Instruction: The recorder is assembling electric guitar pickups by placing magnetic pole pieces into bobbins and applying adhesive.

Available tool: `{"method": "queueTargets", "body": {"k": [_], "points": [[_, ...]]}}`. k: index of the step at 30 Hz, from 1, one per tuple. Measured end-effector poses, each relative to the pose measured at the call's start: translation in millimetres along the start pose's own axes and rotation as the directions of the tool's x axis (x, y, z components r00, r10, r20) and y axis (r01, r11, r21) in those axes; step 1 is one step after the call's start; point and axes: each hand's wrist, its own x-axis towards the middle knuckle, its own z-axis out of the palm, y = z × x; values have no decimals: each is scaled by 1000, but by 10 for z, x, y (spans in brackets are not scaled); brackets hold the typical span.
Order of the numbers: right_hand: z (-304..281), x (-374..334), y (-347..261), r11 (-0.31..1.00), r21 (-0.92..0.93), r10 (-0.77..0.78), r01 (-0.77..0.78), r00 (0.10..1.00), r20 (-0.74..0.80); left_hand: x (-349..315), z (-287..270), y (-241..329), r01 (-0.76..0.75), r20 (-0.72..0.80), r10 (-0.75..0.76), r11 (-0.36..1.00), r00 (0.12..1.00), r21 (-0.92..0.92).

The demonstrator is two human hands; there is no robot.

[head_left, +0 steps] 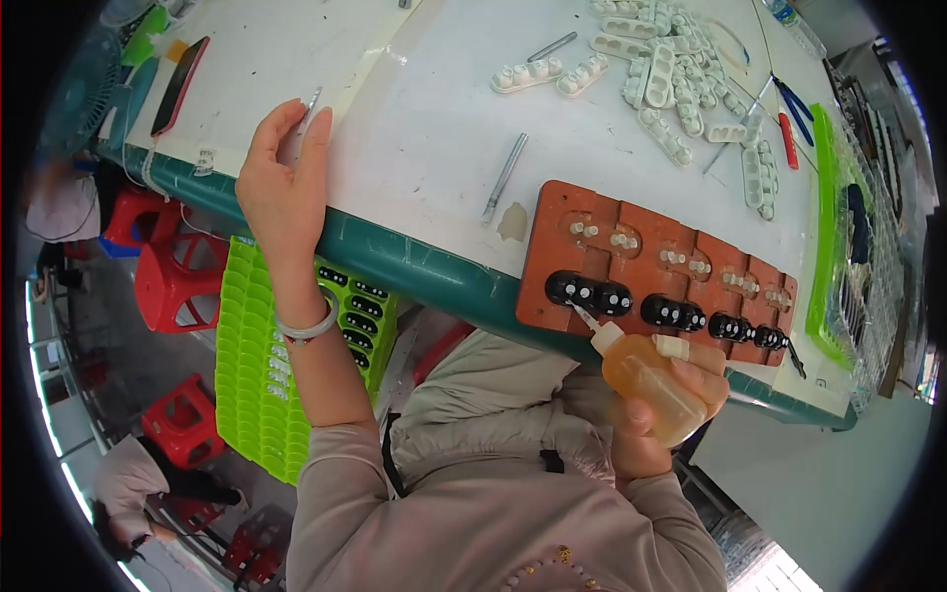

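Observation:
My right hand [691, 375] is wrapped round a squeeze bottle [656, 390] of amber liquid. The bottle is tilted, its thin nozzle at the leftmost of several glossy black oblong parts [676, 313]. These sit in recesses along the near side of a reddish-brown fixture block [562, 212], with small clear pieces [674, 258] in the hollows behind them. Off to the left, above the table edge, my left hand [284, 187] pinches a slim metallic rod [312, 102] between thumb and forefinger. Another metal rod [505, 178] lies left of the block.
White multi-hole parts [661, 74] are heaped at the far right, near blue-handled pliers [792, 109] and a red-handled tool [788, 138]. A phone [181, 86] lies far left. Green trays [261, 365] with black parts stand below the table edge. Red stools [178, 276] and other people are at left.

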Motion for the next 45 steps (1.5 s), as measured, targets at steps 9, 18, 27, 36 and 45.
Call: {"method": "queueTargets", "body": {"k": [9, 18, 27, 36, 45], "points": [[-219, -137, 130, 999, 42, -25, 29, 995, -99, 24, 8, -5, -2, 11, 2, 1000, 1000, 4], [-235, -73, 209, 990, -35, -140, 138, 988, -65, 16, 27, 0, 4, 30, -4, 1000, 1000, 0], [-259, -50, 152, 991, -62, -129, 119, 973, -193, 13, 28, 18, 6, 45, -6, 1000, 999, 4], [-445, -30, 247, 983, -134, -153, 126, 964, -217, 40, 11, -53, 7, 59, -4, 998, 998, -55], [-488, -39, 257, 978, -191, -120, 86, 977, -176, 29, 14, -24, 15, 60, -12, 999, 998, -48]]}}
